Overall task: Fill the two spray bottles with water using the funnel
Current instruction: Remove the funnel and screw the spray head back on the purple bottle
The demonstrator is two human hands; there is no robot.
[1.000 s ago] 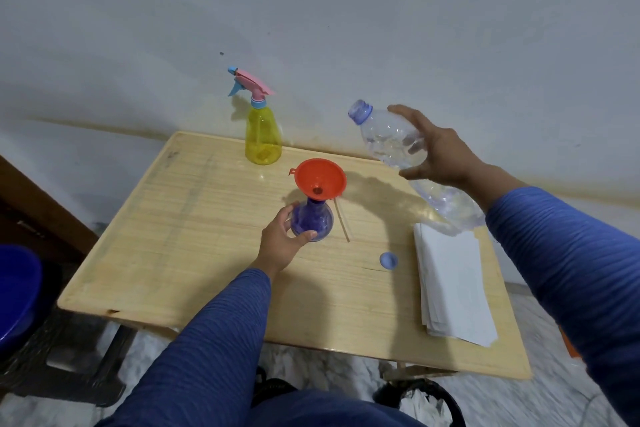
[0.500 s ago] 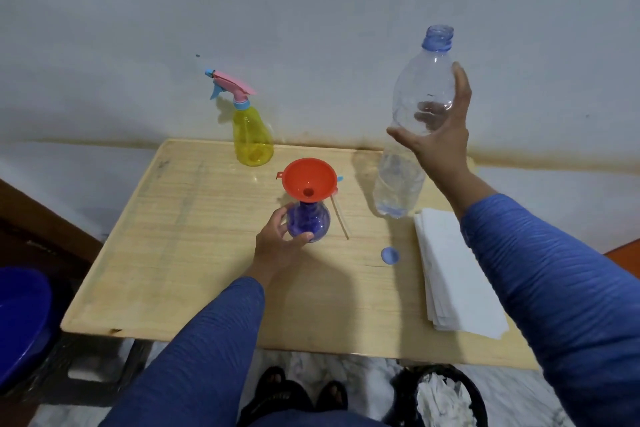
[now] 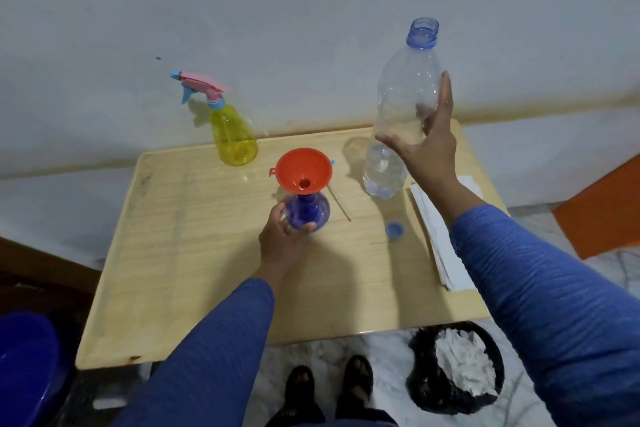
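A person stands at a small wooden table set against a pale wall. The left hand curls around the near side of the purple spray bottle, thumb and fingers closed on its round body, which stands on the table near the middle. An orange funnel sits upright in this bottle's neck, its wide mouth open to the camera and its small tab pointing left.

The right hand is spread open beside the clear water bottle, fingers extended and pointing up; the thumb reaches across the front of the bottle and the palm lies close against its right side, but whether they truly touch cannot be told. The water bottle stands upright on the far right part of the table, uncapped, with a little water in its lower part. Its blue cap lies on the table nearer the person, apart from the bottle.

The yellow spray bottle, with its pink and blue trigger head on, stands at the far edge of the table, left of the funnel. A thin pale tube lies just right of the purple bottle. A stack of white paper rests at the right edge. Below the table on the right is a black bin with crumpled white paper
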